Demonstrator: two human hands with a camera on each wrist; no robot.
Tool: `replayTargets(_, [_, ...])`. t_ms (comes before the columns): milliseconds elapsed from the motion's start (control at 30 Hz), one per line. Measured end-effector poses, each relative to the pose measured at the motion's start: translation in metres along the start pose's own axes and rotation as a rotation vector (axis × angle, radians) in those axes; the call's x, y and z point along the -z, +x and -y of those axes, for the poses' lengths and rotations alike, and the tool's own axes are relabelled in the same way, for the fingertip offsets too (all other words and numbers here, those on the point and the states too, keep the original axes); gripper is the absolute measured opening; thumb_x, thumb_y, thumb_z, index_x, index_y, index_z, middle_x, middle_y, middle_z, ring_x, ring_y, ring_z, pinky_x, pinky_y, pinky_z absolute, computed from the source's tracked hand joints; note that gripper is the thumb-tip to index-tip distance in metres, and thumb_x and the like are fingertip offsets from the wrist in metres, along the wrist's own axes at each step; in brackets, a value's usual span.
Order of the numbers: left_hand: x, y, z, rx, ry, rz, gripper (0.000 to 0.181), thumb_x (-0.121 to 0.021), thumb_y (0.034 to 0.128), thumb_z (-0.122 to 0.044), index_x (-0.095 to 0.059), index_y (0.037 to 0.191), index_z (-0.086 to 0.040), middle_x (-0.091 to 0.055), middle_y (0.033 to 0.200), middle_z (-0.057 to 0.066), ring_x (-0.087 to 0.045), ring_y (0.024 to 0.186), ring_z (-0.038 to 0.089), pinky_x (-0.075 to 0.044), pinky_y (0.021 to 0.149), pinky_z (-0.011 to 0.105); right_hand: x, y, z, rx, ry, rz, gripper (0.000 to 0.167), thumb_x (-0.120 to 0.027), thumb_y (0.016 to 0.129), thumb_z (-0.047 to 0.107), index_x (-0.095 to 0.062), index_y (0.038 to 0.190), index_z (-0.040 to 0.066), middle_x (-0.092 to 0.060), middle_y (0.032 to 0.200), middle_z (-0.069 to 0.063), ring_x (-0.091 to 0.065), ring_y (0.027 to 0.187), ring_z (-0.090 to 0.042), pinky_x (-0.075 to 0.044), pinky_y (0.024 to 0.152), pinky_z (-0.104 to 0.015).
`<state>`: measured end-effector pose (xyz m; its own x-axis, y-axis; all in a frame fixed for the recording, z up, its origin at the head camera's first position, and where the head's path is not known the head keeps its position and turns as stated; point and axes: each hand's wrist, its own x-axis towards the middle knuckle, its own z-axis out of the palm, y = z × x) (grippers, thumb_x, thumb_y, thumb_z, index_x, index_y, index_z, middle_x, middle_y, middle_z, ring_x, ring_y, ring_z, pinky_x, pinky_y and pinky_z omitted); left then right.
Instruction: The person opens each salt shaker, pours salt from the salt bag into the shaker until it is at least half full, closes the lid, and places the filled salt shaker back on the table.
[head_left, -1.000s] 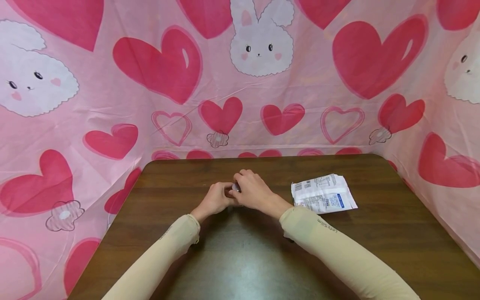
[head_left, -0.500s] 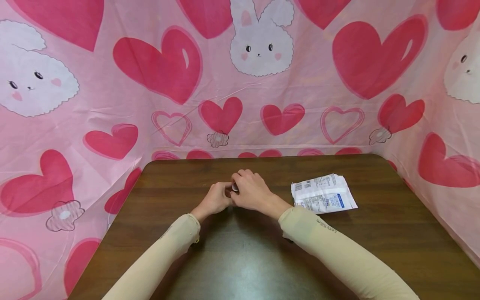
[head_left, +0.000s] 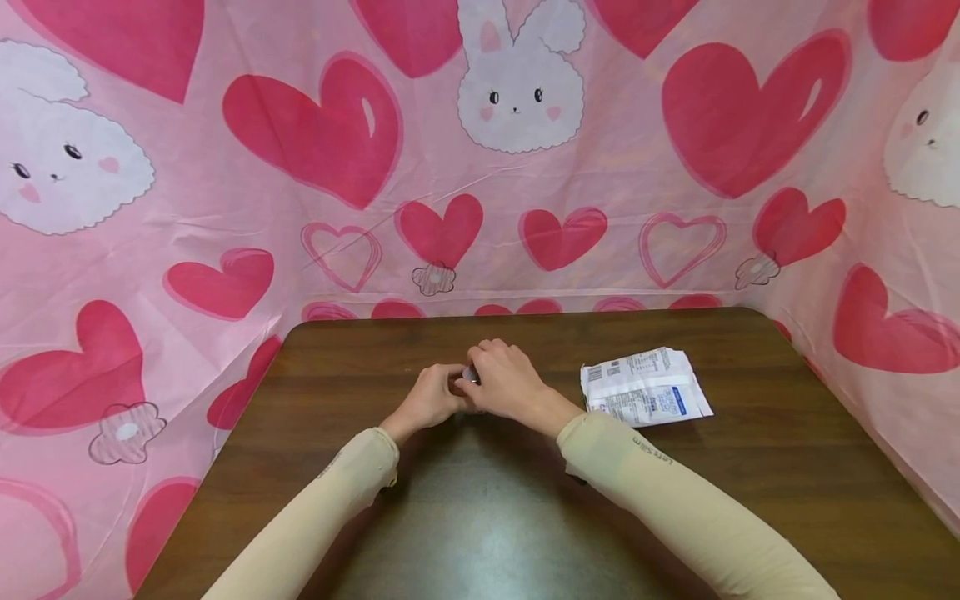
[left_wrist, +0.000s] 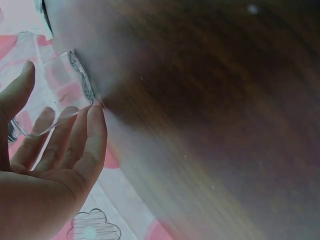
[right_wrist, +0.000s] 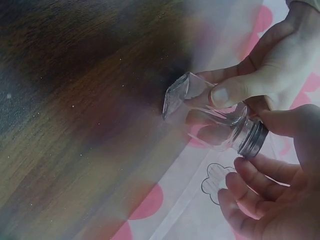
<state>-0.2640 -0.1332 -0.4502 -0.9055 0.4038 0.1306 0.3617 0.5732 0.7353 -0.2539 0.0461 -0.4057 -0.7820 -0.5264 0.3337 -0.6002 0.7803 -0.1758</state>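
Note:
A small clear glass jar (right_wrist: 175,100) with a grey metal screw lid (right_wrist: 254,140) lies between the two hands. My left hand (head_left: 431,398) holds the jar's body, its thumb along one side and its fingers along the other. Around the lid, the thumb and fingertips of my right hand (head_left: 512,381) pinch its edge. In the right wrist view the jar is tilted, its thick base towards the tabletop. The left wrist view shows that base (left_wrist: 82,75) beyond the left fingers. From the head, the hands hide most of the jar.
A white printed packet (head_left: 647,387) lies flat on the brown wooden table (head_left: 480,517), right of the right hand. Behind the table's far edge hangs a pink cloth (head_left: 585,183) with hearts and rabbits, which also runs along both sides.
My right hand shifted slightly left half a second ago and is now back a little to the right, around the lid. The left hand and the packet stay practically in place.

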Motion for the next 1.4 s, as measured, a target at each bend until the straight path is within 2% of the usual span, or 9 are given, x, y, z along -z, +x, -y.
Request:
replayTargets(267, [-0.0012, 0.0003, 0.0001, -0.004, 0.000, -0.010, 0.032, -0.090, 0.0822, -0.004, -0.077, 0.111, -0.004, -0.076, 0.094, 0.002, -0.068, 0.080, 0.012, -0.057, 0.074, 0.030, -0.0009, 0.0004, 0.0012, 0.037, 0.070, -0.001, 0.015, -0.073, 0.089, 0.020, -0.069, 0.094, 0.007, -0.059, 0.088, -0.005, -0.057, 0.084, -0.024, -0.053, 0.072, -0.038])
replayTargets(400, [-0.0017, 0.0004, 0.0009, -0.019, 0.000, -0.014, 0.033, -0.088, 0.0811, 0.001, -0.076, 0.112, -0.002, -0.076, 0.093, 0.004, -0.069, 0.080, 0.012, -0.058, 0.073, 0.030, -0.0010, -0.0001, 0.0021, 0.042, 0.093, 0.002, 0.017, -0.072, 0.086, 0.017, -0.069, 0.098, 0.005, -0.059, 0.089, -0.005, -0.058, 0.084, -0.024, -0.053, 0.074, -0.038])
replayTargets(500, [-0.0016, 0.0004, 0.0010, -0.021, 0.010, -0.019, 0.033, -0.088, 0.0811, 0.001, -0.076, 0.112, -0.002, -0.075, 0.093, 0.004, -0.066, 0.078, 0.014, -0.056, 0.072, 0.031, -0.0018, -0.0003, 0.0026, 0.020, 0.091, 0.007, 0.022, -0.074, 0.088, 0.022, -0.068, 0.102, 0.005, -0.060, 0.090, -0.005, -0.058, 0.085, -0.024, -0.054, 0.074, -0.037])
replayTargets(667, [-0.0007, 0.0000, 0.0004, -0.013, 0.022, -0.015, 0.034, -0.091, 0.0820, -0.006, -0.078, 0.113, -0.005, -0.076, 0.098, 0.002, -0.062, 0.080, 0.016, -0.056, 0.078, 0.034, -0.0034, -0.0008, 0.0031, -0.050, 0.080, 0.024, 0.036, -0.077, 0.093, 0.040, -0.066, 0.102, 0.007, -0.060, 0.092, -0.005, -0.059, 0.086, -0.023, -0.055, 0.074, -0.037])
replayTargets(833, [0.0002, 0.0000, 0.0008, -0.012, 0.017, -0.008, 0.034, -0.093, 0.0818, -0.011, -0.079, 0.112, -0.009, -0.076, 0.097, -0.002, -0.063, 0.082, 0.016, -0.057, 0.080, 0.035, -0.0039, -0.0003, 0.0027, -0.080, 0.084, 0.021, 0.038, -0.078, 0.093, 0.042, -0.066, 0.100, 0.006, -0.059, 0.091, -0.006, -0.059, 0.086, -0.023, -0.056, 0.073, -0.037])
replayTargets(1033, [0.0001, 0.0004, 0.0027, -0.017, 0.004, -0.005, 0.031, -0.093, 0.0819, -0.013, -0.078, 0.109, -0.010, -0.074, 0.093, -0.003, -0.061, 0.079, 0.016, -0.055, 0.076, 0.033, -0.0029, 0.0005, 0.0015, -0.055, 0.093, 0.008, 0.030, -0.078, 0.094, 0.034, -0.069, 0.098, 0.006, -0.061, 0.091, -0.006, -0.059, 0.086, -0.023, -0.056, 0.074, -0.036])
replayTargets(1233, [-0.0018, 0.0008, 0.0041, -0.024, -0.001, -0.013, 0.030, -0.091, 0.0817, -0.007, -0.078, 0.109, -0.006, -0.075, 0.094, 0.000, -0.065, 0.079, 0.014, -0.057, 0.074, 0.031, -0.0018, -0.0004, 0.0006, 0.013, 0.091, -0.011, 0.020, -0.074, 0.092, 0.024, -0.071, 0.100, 0.005, -0.062, 0.093, -0.006, -0.058, 0.086, -0.024, -0.055, 0.074, -0.037])
replayTargets(1400, [-0.0025, 0.0010, 0.0034, -0.015, 0.002, -0.020, 0.033, -0.089, 0.0817, -0.002, -0.077, 0.112, -0.003, -0.076, 0.095, 0.003, -0.068, 0.080, 0.013, -0.058, 0.074, 0.031, -0.0003, -0.0006, 0.0017, 0.050, 0.056, -0.021, 0.025, -0.073, 0.090, 0.023, -0.071, 0.108, 0.006, -0.064, 0.096, -0.006, -0.060, 0.090, -0.025, -0.055, 0.075, -0.040])
